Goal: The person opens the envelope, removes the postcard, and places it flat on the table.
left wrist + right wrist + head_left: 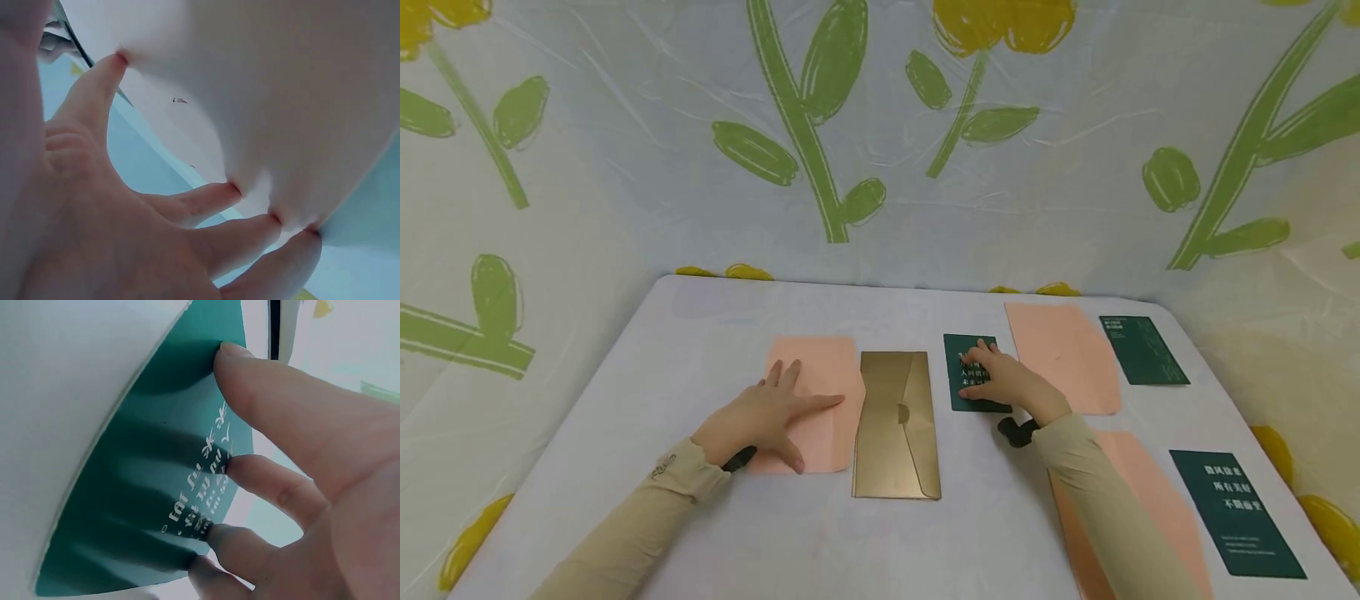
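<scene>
My left hand (767, 414) rests with spread fingers on a pink envelope (829, 367) left of the table's middle. In the left wrist view its fingertips touch the envelope's pale surface (300, 112). A gold envelope (883, 417) with a folded flap lies upright just right of the pink one, edges meeting. Further right, my right hand (1013, 382) has its fingertips on a dark green card (957, 354) printed with white characters. The right wrist view shows the thumb and fingers spread over the card (137, 456), which lies flat on the table.
On the right lie two more pink envelopes, one at the back (1060, 358) and one (1157, 500) partly under my right forearm. Beside them are two green cards, a far one (1150, 354) and a near one (1232, 508). A flower-patterned sheet (910, 233) hangs behind the white table (685, 350).
</scene>
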